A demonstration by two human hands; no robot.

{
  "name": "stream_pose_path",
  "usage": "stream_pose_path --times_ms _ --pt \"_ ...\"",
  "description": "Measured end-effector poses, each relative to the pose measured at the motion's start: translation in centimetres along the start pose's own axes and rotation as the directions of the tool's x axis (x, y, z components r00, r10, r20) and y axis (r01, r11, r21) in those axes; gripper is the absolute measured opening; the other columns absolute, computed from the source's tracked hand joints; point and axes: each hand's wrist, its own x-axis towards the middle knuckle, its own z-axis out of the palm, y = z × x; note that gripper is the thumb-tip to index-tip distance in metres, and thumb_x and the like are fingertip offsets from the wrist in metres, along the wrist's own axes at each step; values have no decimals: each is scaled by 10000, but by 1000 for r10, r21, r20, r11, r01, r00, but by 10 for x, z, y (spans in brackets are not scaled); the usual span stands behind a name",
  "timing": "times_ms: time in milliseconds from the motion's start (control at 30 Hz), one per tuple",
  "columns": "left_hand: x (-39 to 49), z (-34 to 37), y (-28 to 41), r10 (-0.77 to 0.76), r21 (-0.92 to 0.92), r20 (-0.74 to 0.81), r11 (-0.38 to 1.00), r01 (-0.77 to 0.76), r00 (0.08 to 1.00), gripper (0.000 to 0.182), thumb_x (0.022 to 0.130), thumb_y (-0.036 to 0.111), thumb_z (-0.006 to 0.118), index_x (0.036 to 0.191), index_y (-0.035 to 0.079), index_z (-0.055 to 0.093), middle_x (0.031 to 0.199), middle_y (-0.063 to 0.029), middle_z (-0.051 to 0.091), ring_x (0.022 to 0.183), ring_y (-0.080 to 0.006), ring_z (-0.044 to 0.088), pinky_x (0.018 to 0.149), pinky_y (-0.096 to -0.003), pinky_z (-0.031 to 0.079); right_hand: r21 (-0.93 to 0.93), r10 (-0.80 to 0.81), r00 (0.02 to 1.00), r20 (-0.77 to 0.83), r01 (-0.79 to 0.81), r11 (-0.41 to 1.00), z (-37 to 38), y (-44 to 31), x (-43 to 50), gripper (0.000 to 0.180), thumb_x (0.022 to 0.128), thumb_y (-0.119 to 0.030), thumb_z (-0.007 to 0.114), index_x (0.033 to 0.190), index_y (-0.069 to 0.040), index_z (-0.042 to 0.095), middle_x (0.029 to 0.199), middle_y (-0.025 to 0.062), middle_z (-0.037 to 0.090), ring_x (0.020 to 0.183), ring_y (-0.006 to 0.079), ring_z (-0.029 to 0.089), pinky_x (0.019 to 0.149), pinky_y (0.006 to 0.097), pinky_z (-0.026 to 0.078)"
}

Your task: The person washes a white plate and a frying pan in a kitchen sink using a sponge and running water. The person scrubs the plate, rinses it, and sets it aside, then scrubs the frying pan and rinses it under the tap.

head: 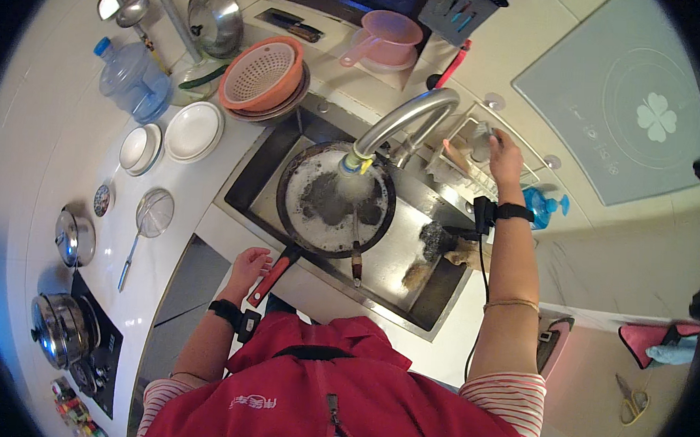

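My right hand (506, 160) reaches over the wire rack (529, 173) behind the sink, its fingertips closed on a small brush (484, 130) with pale bristles. My left hand (251, 270) is beside the red-and-black handle (271, 281) of a frying pan, fingers loosely apart and holding nothing. The dark round pan (283, 215) sits in the steel sink (397, 280), filled with foamy grey water. Above it the curved tap (403, 111) runs water into it. A utensil with a brown handle (356, 263) leans over the pan's near rim; its lower end is under foam.
A dark scouring pad (435, 241) and a brown sponge (416, 276) lie at the sink's right. On the left counter stand white plates (193, 131), a strainer (154, 213) and stacked colanders (259, 77). A blue soap bottle (542, 208) is beside my right wrist; a cable (485, 273) hangs there.
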Motion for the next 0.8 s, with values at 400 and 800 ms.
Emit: stream_pose_path --times_ms 400,800 --pt "12 7 8 27 77 25 997 -29 999 218 915 112 551 1098 3 596 939 -97 658 797 -163 627 713 -295 532 -56 -38 968 -249 25 998 -3 5 -14 215 823 -63 570 1017 -89 660 816 214 653 788 393 632 700 476 504" --pt "11 10 -24 -172 597 209 802 13 963 412 813 232 691 1102 -21 542 856 -126 665 721 -219 659 644 -327 549 238 174 679 714 -468 851 74 -103 -296 308 894 -269 647 1046 -14 566 880 86 632 710 175 611 648 307 512"
